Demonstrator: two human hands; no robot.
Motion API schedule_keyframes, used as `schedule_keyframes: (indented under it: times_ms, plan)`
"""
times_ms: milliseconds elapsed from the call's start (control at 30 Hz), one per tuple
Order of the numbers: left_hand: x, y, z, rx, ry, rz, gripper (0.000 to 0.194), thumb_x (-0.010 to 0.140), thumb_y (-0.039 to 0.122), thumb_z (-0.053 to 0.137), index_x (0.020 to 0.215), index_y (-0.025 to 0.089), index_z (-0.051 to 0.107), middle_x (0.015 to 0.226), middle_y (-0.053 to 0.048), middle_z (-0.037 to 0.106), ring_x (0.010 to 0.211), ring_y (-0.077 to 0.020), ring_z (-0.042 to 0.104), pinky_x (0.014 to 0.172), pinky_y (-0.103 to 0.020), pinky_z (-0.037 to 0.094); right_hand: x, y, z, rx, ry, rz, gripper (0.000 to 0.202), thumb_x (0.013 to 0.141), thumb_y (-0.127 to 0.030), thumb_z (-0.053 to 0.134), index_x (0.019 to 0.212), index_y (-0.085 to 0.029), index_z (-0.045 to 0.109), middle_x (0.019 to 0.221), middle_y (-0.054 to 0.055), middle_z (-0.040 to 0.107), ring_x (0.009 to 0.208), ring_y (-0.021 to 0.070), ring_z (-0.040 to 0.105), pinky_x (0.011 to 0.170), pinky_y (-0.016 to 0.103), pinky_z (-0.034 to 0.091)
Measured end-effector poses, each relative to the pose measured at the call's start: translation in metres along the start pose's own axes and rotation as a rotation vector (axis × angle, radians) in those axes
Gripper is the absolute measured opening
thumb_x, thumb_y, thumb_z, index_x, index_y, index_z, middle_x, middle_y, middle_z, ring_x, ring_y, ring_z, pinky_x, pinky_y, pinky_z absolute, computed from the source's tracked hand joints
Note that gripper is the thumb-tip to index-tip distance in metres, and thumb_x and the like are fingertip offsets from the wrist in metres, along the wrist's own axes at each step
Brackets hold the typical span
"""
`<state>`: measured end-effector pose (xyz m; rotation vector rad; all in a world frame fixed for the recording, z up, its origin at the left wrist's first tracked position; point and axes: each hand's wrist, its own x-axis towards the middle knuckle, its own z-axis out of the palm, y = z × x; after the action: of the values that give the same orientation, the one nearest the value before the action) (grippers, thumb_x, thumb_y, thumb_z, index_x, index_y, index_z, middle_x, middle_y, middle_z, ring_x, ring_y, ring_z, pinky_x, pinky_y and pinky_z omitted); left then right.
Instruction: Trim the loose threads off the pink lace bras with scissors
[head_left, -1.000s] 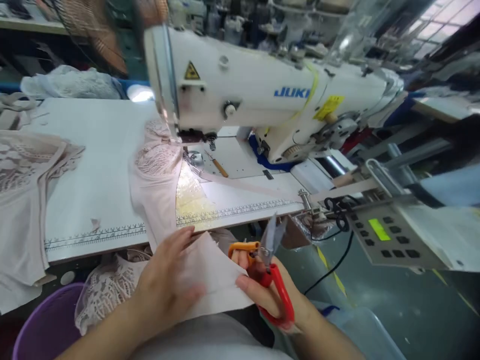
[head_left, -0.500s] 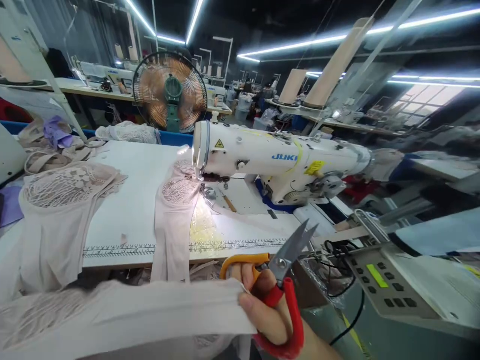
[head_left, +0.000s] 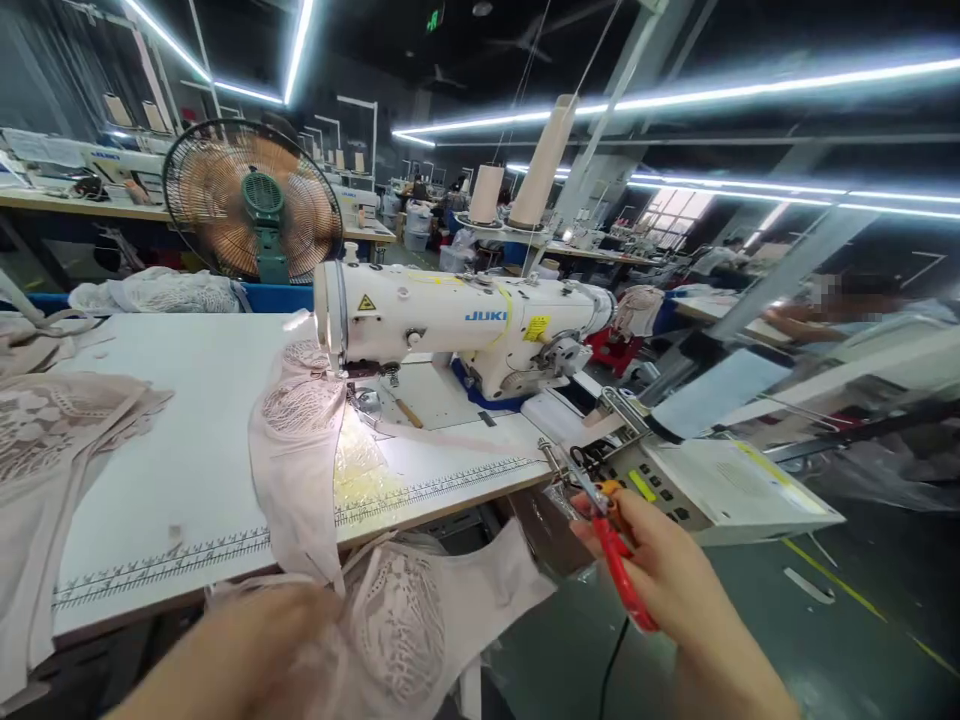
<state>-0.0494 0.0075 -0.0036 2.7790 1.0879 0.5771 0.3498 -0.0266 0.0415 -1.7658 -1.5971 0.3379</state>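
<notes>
Right hand (head_left: 660, 575) closed around red-handled scissors (head_left: 611, 540), blades pointing up-left toward the table (head_left: 172, 470) edge. Left hand (head_left: 247, 645), blurred, grips the pink lace garment (head_left: 397, 620) below the table edge, left of the scissors, not touching them. Sewing machine (head_left: 457, 325) behind.

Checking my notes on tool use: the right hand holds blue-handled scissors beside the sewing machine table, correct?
Not quite. The head view shows the right hand holding scissors with red and orange handles, not blue, beside the sewing machine table.
</notes>
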Motion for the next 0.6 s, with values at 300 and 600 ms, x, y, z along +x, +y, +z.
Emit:
schedule_keyframes:
  times_ms: [300,600]
  plan:
    - [0.092,-0.126,-0.041,0.302,-0.258,-0.377,0.020,0.091,0.018,0.051,0.106,0.012,0.064,0.112,-0.011,0.067,0.106,-0.0248,0.062,0.093,-0.043,0.048,-0.001,-0.053,0.094,0.177,-0.523,-0.187,0.023,0.083,-0.040,0.059,0.076,-0.019,0.057,0.073,0.004,0.063,0.062,0.0170,0.057,0.055,0.025,0.046]
    - [-0.006,-0.025,-0.022,0.279,-0.269,-0.416,0.024,0.081,0.010,0.046,0.087,0.022,0.067,0.083,-0.007,0.067,0.076,-0.0219,0.065,0.066,-0.030,0.051,0.013,-0.105,0.144,0.694,-0.818,-0.124,0.025,0.087,-0.041,0.058,0.094,-0.018,0.056,0.088,0.004,0.061,0.073,0.0146,0.057,0.066,0.025,0.047]
